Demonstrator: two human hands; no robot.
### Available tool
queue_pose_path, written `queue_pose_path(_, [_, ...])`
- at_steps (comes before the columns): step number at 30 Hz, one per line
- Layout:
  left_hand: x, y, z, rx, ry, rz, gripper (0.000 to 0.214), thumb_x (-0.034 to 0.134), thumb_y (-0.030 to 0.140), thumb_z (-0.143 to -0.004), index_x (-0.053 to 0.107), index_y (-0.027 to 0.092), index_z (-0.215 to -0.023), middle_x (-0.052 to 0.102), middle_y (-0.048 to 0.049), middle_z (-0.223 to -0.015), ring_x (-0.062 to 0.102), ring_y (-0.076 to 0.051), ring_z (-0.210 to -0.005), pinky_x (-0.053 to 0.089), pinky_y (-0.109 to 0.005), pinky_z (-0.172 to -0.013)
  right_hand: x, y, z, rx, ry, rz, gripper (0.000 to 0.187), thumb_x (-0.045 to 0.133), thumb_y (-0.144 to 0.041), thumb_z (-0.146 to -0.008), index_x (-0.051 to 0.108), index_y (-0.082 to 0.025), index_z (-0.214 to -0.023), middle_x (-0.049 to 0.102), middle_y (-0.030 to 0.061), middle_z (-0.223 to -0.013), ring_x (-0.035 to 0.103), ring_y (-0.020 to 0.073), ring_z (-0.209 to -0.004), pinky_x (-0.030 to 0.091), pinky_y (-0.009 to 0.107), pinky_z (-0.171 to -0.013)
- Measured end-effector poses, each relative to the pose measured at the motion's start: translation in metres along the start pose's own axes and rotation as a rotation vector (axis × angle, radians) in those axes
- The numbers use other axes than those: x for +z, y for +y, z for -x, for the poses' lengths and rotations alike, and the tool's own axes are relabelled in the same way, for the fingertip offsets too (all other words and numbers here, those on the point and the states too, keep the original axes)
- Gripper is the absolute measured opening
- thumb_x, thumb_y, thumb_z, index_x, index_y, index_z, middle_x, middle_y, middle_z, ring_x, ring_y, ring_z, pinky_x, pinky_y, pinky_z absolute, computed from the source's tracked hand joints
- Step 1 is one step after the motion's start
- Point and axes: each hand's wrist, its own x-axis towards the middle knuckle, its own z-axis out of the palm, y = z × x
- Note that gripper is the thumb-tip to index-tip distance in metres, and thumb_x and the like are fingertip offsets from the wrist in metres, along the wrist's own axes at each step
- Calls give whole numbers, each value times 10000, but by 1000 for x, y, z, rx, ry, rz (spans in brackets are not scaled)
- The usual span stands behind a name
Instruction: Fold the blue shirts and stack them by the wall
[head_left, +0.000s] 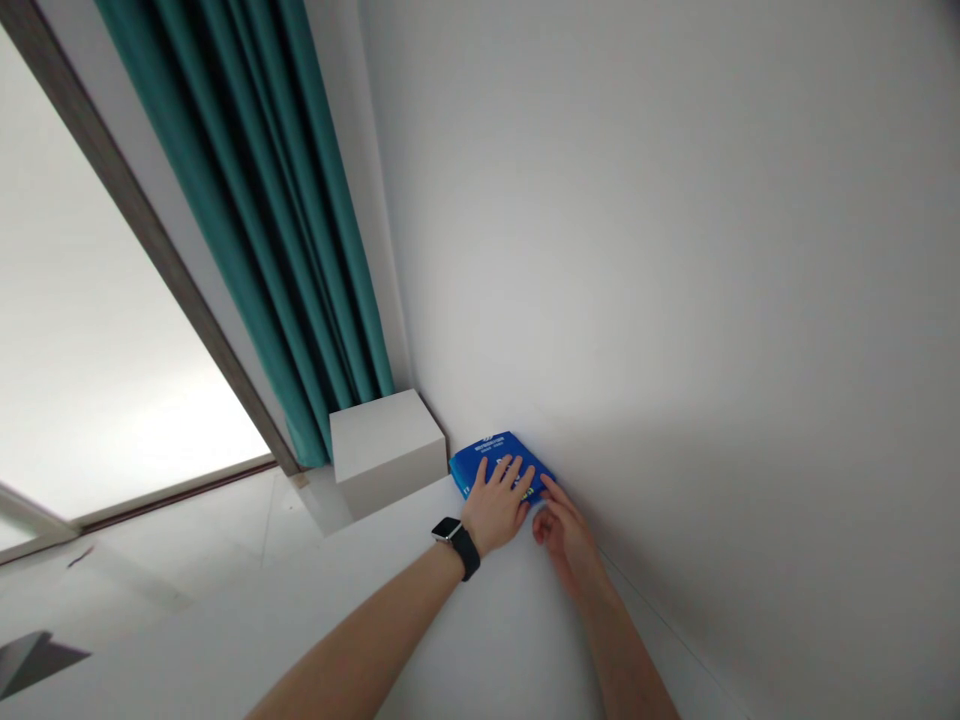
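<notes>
A flat blue item with white and yellow print (487,455), its exact kind hard to tell, lies on a white surface (480,620) against the wall. My left hand (499,503), wearing a black smartwatch (457,543) at the wrist, rests palm down on top of it with fingers spread. Part of the print is hidden under those fingers. At the item's right corner is my right hand (564,532); its forefinger reaches to the edge while the other fingers curl loosely. I see nothing held in it.
Beyond the surface's far edge stands a white box-shaped piece (390,440), below a green curtain (277,220). A bright window (112,300) with a brown frame is at the left. The plain white wall (637,250) fills the right side. A grey folded object (37,660) shows at lower left.
</notes>
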Motion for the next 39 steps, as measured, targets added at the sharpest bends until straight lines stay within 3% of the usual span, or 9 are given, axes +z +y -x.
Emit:
queue_pose_path(8, [1, 0, 2, 3, -1, -2, 484, 393, 372, -992, 387, 268, -1465, 410, -83, -1526, 333, -285, -1412, 237, -554, -1155, 0, 1, -3, 12, 32, 37, 482, 697, -377, -660, 674, -245, -1123, 659, -5, -882, 549, 106, -526, 360, 229, -426])
queue_pose_path(12, [-6, -6, -3, -39, -1, 73, 475, 314, 432, -1015, 444, 251, -1434, 455, -79, -1497, 369, -264, -1396, 267, -520, -1153, -12, 8, -6, -92, 129, 248, 451, 615, -395, -703, 680, -199, -1103, 631, -20, -743, 451, 91, -448, 316, 233, -411])
queue_pose_path(15, [-15, -15, -14, -105, -4, 91, 467, 306, 371, -1018, 465, 202, -1423, 476, -93, -1481, 390, -248, -1385, 287, -475, -1154, -20, 14, -6, -214, 197, 482, 427, 514, -376, -760, 680, -169, -1093, 609, -17, -688, 470, 120, -468, 372, 257, -456])
queue_pose_path(20, [-19, -17, -29, -113, -56, 47, 558, 416, 472, -963, 468, 158, -1422, 452, -144, -1489, 359, -318, -1399, 245, -531, -1158, -18, 15, 2, -437, 259, 822, 470, 382, -321, -839, 654, -136, -1174, 696, 89, -870, 642, 229, -823, 501, 357, -772])
queue_pose_path(24, [-13, -6, -27, -122, -43, 50, 648, 421, 604, -919, 465, 204, -1426, 457, -130, -1485, 335, -360, -1400, 203, -596, -1147, -10, 12, 13, -532, 110, 1065, 531, 337, -259, -881, 540, -186, -1366, 681, 106, -1157, 616, 226, -1082, 465, 365, -922])
queue_pose_path(28, [-10, 0, -22, -112, -14, 59, 689, 416, 642, -906, 450, 208, -1440, 437, -135, -1499, 298, -390, -1410, 172, -641, -1135, -7, 13, 20, -535, 95, 1282, 573, 328, -209, -883, 467, -200, -1439, 702, 108, -1133, 649, 234, -1006, 451, 369, -888])
queue_pose_path(32, [-10, -1, -21, -119, -22, 73, 556, 309, 515, -993, 453, 221, -1442, 436, -105, -1509, 305, -330, -1426, 177, -606, -1155, -8, 16, 20, -535, 155, 1416, 580, 327, -198, -890, 445, -150, -1456, 725, 119, -904, 661, 248, -832, 431, 373, -824])
queue_pose_path(39, [-10, -24, -6, -189, -15, 66, 536, 313, 451, -1014, 430, 159, -1448, 401, -113, -1531, 314, -255, -1436, 208, -503, -1188, -12, 22, 14, -500, 166, 1517, 592, 316, -213, -907, 386, -109, -1486, 696, 105, -786, 638, 247, -730, 408, 373, -780])
